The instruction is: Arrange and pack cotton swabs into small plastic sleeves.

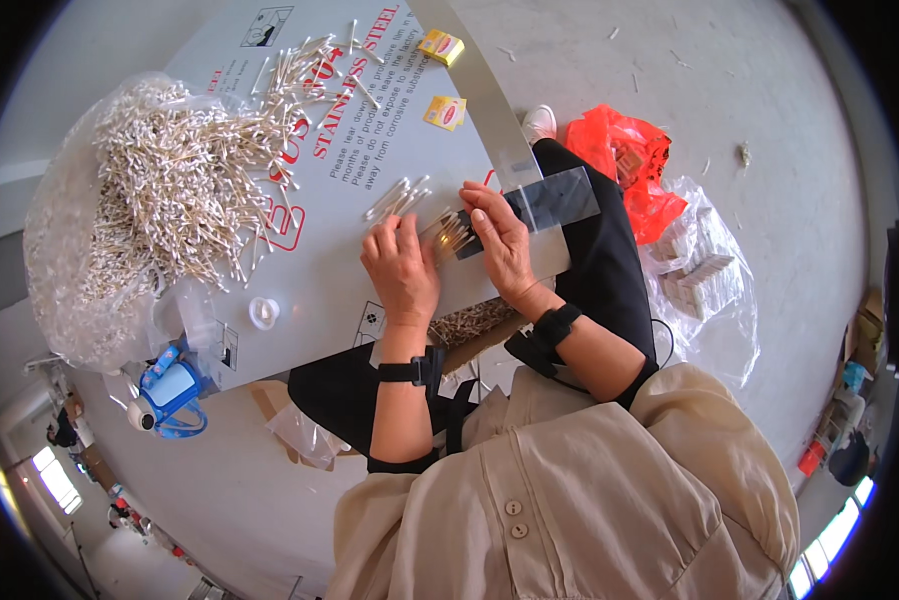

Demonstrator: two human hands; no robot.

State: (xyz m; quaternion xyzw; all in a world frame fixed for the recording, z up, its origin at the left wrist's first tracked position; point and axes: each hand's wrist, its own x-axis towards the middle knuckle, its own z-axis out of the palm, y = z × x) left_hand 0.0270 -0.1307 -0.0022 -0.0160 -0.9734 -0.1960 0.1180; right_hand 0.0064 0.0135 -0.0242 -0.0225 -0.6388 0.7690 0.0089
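Observation:
Over the table edge, my right hand [502, 240] grips a clear plastic bag [558, 200] with a dark band, its flat end sticking out to the right. Several cotton swabs [453, 236] show in the bag's other end, between my two hands. My left hand [404, 268] is closed beside that end, fingers bent and pressed together; what they hold is hidden. Just beyond its fingertips lies a small loose group of swabs [398, 198]. Farther left, a large heap of cotton swabs [170, 180] spills out of a big clear bag [60, 270].
Two small yellow boxes [446, 112] lie on the table's far right. A small round white container [263, 313] stands near the left front, with a blue bottle [173, 390] by the corner. Red [610, 135] and clear bags [705, 270] sit on the floor at right.

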